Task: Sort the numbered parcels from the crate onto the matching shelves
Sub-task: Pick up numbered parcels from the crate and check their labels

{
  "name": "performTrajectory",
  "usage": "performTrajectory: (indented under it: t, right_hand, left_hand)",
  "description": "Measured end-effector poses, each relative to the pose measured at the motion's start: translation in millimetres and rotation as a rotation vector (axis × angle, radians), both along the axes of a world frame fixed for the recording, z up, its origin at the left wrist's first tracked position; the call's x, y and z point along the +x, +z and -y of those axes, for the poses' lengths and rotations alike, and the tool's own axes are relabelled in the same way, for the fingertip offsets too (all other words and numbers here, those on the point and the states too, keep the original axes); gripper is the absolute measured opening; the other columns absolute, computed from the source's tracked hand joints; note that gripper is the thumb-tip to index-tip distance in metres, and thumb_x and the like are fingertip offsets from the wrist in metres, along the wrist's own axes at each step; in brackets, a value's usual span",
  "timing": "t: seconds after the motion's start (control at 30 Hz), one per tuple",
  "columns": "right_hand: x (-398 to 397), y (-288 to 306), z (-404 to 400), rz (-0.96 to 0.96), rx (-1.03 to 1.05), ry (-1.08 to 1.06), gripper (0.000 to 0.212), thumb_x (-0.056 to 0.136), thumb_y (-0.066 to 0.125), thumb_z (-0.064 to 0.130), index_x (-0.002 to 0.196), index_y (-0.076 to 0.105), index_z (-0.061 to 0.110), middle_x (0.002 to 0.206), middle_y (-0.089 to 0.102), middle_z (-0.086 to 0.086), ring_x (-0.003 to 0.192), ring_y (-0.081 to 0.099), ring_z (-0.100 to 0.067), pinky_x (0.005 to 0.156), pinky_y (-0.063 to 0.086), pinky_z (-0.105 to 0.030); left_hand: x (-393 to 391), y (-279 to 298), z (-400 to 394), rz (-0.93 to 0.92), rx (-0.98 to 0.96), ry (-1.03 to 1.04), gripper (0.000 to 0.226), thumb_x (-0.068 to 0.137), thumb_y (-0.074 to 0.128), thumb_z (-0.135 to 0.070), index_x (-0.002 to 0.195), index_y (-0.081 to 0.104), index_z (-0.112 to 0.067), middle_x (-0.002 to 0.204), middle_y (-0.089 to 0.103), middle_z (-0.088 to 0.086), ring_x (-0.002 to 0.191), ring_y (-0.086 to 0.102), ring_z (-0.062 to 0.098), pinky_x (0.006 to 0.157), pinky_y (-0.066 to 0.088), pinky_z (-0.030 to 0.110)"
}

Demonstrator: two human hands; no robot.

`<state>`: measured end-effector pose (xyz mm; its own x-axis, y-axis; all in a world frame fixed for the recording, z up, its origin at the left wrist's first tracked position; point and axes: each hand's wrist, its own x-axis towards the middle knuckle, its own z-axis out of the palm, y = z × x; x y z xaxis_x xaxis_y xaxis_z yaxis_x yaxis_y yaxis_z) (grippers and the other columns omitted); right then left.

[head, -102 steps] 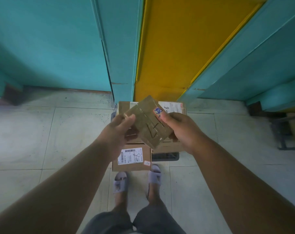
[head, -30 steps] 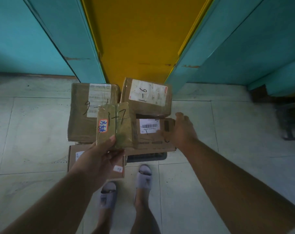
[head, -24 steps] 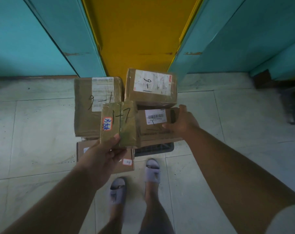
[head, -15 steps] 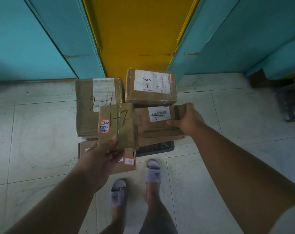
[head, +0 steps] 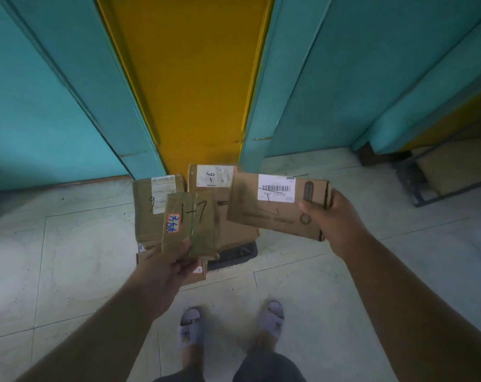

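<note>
My left hand pinches the bottom edge of a small taped parcel marked "1-7" with an orange sticker. My right hand grips the right end of a flat brown parcel with a barcode label, held in the air above the pile. Below them a dark crate on the floor holds more parcels: one marked "9-" at the left and one with a white label "9-1" at the back. Another box shows under my left hand.
Teal shelf uprights and a yellow panel rise straight ahead. At the right a low rack holds a brown box. My feet in grey slippers stand on the pale tiled floor.
My right hand took hold of the barcode parcel on the pile and lifted it up and to the right. My left hand keeps holding the "1-7" parcel.
</note>
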<state>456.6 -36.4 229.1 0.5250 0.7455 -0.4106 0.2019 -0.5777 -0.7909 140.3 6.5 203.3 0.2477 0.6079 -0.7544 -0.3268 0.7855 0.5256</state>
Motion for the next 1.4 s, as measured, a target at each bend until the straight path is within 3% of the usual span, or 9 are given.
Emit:
performTrajectory:
  t: [0.13,0.23,0.3,0.57,0.7,0.87,1.03,1.2,1.4]
  right_hand:
    - [52.1,51.9,33.2,0.018,0.074,-0.092,0.029,0.088,0.072,0.038,0.117,0.065,0.038,0.112,0.073,0.013,0.103,0.069,-0.019,0.081,0.06,-0.049]
    - [109.2,84.7,65.6,0.031,0.161,-0.167,0.031,0.087,0.072,0.038,0.118,0.065,0.038,0.113,0.073,0.014,0.103,0.07,-0.018,0.081,0.06,-0.048]
    - [154.6,103.7,91.9,0.011,0.218,-0.204,0.029,0.088,0.072,0.034,0.116,0.067,0.037,0.112,0.074,0.01,0.105,0.07,-0.021,0.083,0.059,-0.052]
    - [332.9,175.4,211.0,-0.005,0.345,-0.374,0.025,0.091,0.07,0.008,0.115,0.07,0.017,0.104,0.078,-0.003,0.095,0.075,-0.027,0.085,0.059,-0.054]
    - [397.5,183.6,243.1,-0.034,0.382,-0.496,0.026,0.091,0.069,0.009,0.116,0.069,0.016,0.103,0.078,-0.002,0.094,0.075,-0.026,0.08,0.06,-0.046]
    - [470.7,181.8,280.2,-0.041,0.45,-0.69,0.026,0.092,0.067,0.01,0.117,0.068,0.015,0.1,0.078,0.0,0.091,0.075,-0.021,0.072,0.06,-0.037]
    - [532.6,203.1,346.5,-0.078,0.549,-0.919,0.026,0.091,0.068,0.014,0.117,0.068,0.016,0.105,0.078,-0.005,0.095,0.075,-0.025,0.077,0.059,-0.043]
    - [596.4,213.1,409.0,-0.06,0.619,-0.977,0.028,0.092,0.065,0.015,0.12,0.067,0.012,0.108,0.076,-0.008,0.096,0.075,-0.026,0.07,0.061,-0.035]
    - [707.8,203.1,482.3,-0.079,0.629,-0.946,0.028,0.092,0.064,0.015,0.12,0.066,0.01,0.11,0.076,-0.01,0.099,0.074,-0.029,0.074,0.061,-0.037]
  left_hand:
    - [53.9,38.4,5.9,0.019,-0.025,-0.019,0.047,0.077,0.072,-0.012,0.122,0.059,-0.016,0.117,0.071,0.012,0.108,0.066,0.03,0.101,0.048,0.05]
    - [122.4,61.8,10.6,0.031,0.005,-0.101,0.03,0.089,0.066,-0.015,0.119,0.06,-0.017,0.114,0.07,0.012,0.106,0.066,0.027,0.098,0.049,0.049]
    - [175.5,75.8,20.6,0.043,0.094,-0.12,0.033,0.085,0.067,-0.011,0.116,0.061,-0.015,0.108,0.074,0.01,0.098,0.071,0.026,0.087,0.053,0.046]
    - [366.7,120.7,66.1,0.122,0.209,-0.295,0.029,0.09,0.059,-0.003,0.118,0.059,-0.009,0.111,0.07,0.014,0.096,0.067,0.028,0.096,0.049,0.045]
    - [456.2,130.6,69.6,0.141,0.258,-0.459,0.037,0.072,0.067,-0.01,0.108,0.066,-0.011,0.088,0.076,0.007,0.074,0.071,0.019,0.088,0.052,0.041]
    - [585.7,126.9,63.5,0.169,0.296,-0.721,0.039,0.071,0.068,-0.013,0.109,0.066,-0.014,0.086,0.075,0.002,0.077,0.067,0.017,0.083,0.056,0.037]
    - [712.3,135.3,89.8,0.169,0.334,-0.887,0.027,0.087,0.064,-0.006,0.112,0.064,-0.015,0.087,0.075,0.003,0.083,0.065,0.021,0.088,0.051,0.041]
    - [823.3,149.7,147.1,0.196,0.384,-1.019,0.04,0.076,0.072,-0.011,0.114,0.065,-0.018,0.096,0.075,0.004,0.091,0.067,0.023,0.09,0.051,0.044]
    - [948.7,137.4,227.2,0.196,0.374,-1.031,0.025,0.088,0.066,-0.006,0.108,0.064,-0.022,0.111,0.071,0.009,0.101,0.065,0.028,0.1,0.048,0.049]
